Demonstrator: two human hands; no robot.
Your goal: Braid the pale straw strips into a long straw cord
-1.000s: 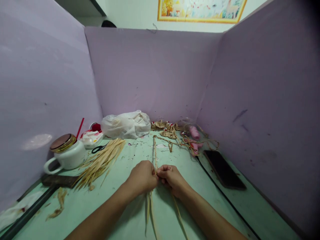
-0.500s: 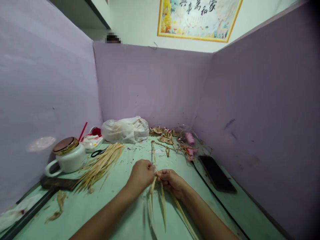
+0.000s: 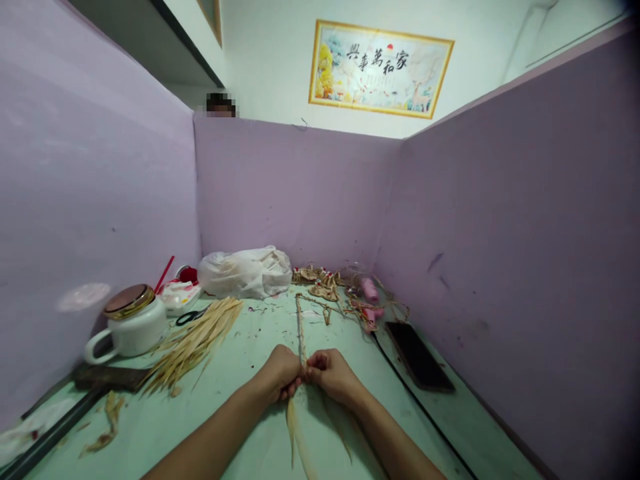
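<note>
Both my left hand [image 3: 280,375] and right hand [image 3: 333,375] pinch the braided straw cord [image 3: 300,327]; its long axis runs straight away from me across the tabletop [image 3: 240,407].

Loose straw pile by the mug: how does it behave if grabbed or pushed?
Likely light and floppy: the straw pile is thin flat strips. A push would probably scatter it, since the strips lie fanned and unbound. Probably not apt to roll, being flat on the table.

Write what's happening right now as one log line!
left hand: pinches straw braid | right hand: pinches straw braid | loose strips: trail toward person | straw bundle: left, untouched
</note>
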